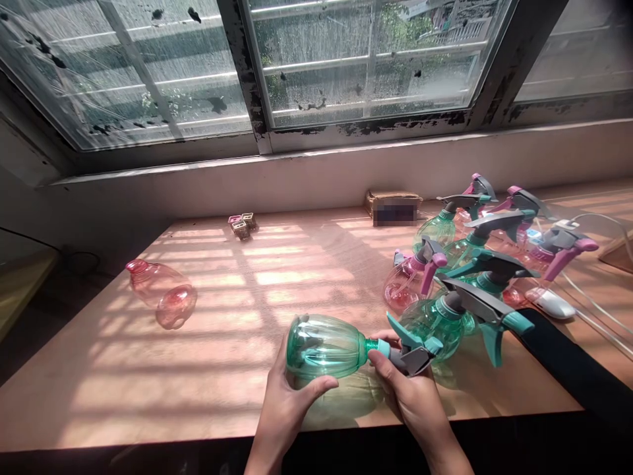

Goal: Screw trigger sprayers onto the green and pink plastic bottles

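Already, several trigger-topped pink and green plastic bottles (438,330) stand at right, while over the surface (208,396) your left hand (294,399) cups a ribbed clear-green plastic bottle (326,346), your right hand (410,392) pinches its teal-and-grey trigger head (415,358) near the neck, and one clear-pink plastic bottle (163,293) at left seems left headless.

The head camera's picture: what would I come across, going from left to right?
Pink bottle without a spray head → cluster of small blocks → green spray bottle held sideways → white computer mouse.
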The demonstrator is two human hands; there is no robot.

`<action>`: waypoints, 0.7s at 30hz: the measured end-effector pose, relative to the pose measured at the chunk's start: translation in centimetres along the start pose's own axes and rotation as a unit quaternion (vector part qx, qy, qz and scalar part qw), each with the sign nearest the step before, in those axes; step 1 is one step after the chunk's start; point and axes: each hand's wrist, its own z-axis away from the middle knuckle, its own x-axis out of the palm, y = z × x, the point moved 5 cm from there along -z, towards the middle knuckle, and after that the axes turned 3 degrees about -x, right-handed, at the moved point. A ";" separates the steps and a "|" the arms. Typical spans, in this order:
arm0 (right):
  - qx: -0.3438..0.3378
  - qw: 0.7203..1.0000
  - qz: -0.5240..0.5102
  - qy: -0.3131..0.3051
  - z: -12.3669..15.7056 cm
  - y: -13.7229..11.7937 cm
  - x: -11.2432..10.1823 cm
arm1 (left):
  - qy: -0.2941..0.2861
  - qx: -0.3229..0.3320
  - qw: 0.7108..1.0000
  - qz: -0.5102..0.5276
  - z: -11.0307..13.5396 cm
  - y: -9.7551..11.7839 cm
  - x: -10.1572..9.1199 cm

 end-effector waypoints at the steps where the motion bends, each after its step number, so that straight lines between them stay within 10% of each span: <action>1: -0.006 1.000 -0.006 0.006 -0.1 0.0 0.0 | 0.003 0.002 1.000 0.003 0.1 -0.1 0.1; 21: 0.060 0.994 -0.092 0.009 0.4 -0.5 0.8 | -0.005 0.008 1.000 -0.024 0.4 -0.3 0.0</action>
